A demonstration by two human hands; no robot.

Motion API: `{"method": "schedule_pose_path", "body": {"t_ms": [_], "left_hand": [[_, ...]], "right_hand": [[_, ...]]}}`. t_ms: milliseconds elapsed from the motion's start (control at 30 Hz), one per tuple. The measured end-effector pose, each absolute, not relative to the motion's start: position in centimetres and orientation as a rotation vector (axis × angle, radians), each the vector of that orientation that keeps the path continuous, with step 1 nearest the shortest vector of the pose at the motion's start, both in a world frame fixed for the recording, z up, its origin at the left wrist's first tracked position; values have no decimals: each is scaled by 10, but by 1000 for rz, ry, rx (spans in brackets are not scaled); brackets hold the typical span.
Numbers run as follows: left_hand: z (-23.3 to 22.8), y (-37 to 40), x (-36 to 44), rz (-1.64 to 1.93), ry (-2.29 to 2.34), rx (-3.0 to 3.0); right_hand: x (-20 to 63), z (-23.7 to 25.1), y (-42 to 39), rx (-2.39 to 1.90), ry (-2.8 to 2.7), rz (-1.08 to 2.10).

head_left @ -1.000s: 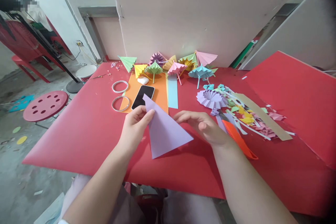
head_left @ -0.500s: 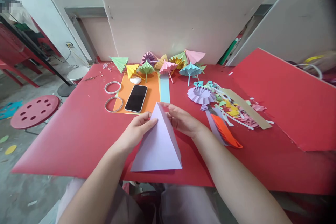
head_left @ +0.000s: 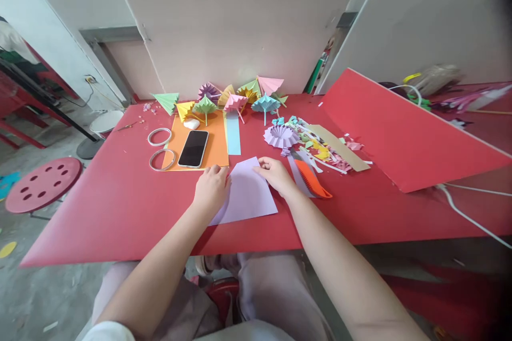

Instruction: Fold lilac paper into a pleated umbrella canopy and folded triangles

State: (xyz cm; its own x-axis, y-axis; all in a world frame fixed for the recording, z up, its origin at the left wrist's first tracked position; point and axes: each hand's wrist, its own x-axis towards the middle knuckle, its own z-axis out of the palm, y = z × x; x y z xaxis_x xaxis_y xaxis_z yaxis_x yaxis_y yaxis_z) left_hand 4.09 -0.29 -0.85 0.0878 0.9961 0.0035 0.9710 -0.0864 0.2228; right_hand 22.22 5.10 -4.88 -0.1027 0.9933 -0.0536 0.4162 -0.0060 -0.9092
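Note:
A sheet of light purple paper (head_left: 250,194) lies near the table's front edge, partly opened out, its left side bent up under my hand. My left hand (head_left: 213,187) is closed on the sheet's left edge, fingers curled and partly hidden. At the upper right corner, my right hand (head_left: 276,175) pinches the paper between thumb and fingers. Just beyond the right hand sit a pleated purple paper ring (head_left: 281,137) and an orange toothed tool (head_left: 312,180) on a purple strip. A phone (head_left: 193,148) rests on orange paper (head_left: 216,152) past my left hand.
Several folded paper umbrellas (head_left: 264,103) line the back of the red table (head_left: 140,208). Paper scraps (head_left: 320,149) and a tan strip (head_left: 340,147) lie right, before a red board (head_left: 400,133). Two bracelets (head_left: 162,160) lie left; a red stool (head_left: 44,185) stands beyond the table.
The purple paper has gone from a raised, folded triangle to a flatter, wider sheet on the table. My right hand has moved to its upper right corner. The view has shifted right.

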Motion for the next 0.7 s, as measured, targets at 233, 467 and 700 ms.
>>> {"method": "schedule_pose_path", "body": {"t_ms": [233,467,700], "left_hand": [[-33,12,68,106,2030,2236],[-40,17,67,101,2075,2246],[-42,18,67,107,2083,2264]], "right_hand": [[222,-47,48,-1637,-1696,914],[207,-41,57,-1869,-1819,662],[198,-41,54,-1965,-1961,516]]}}
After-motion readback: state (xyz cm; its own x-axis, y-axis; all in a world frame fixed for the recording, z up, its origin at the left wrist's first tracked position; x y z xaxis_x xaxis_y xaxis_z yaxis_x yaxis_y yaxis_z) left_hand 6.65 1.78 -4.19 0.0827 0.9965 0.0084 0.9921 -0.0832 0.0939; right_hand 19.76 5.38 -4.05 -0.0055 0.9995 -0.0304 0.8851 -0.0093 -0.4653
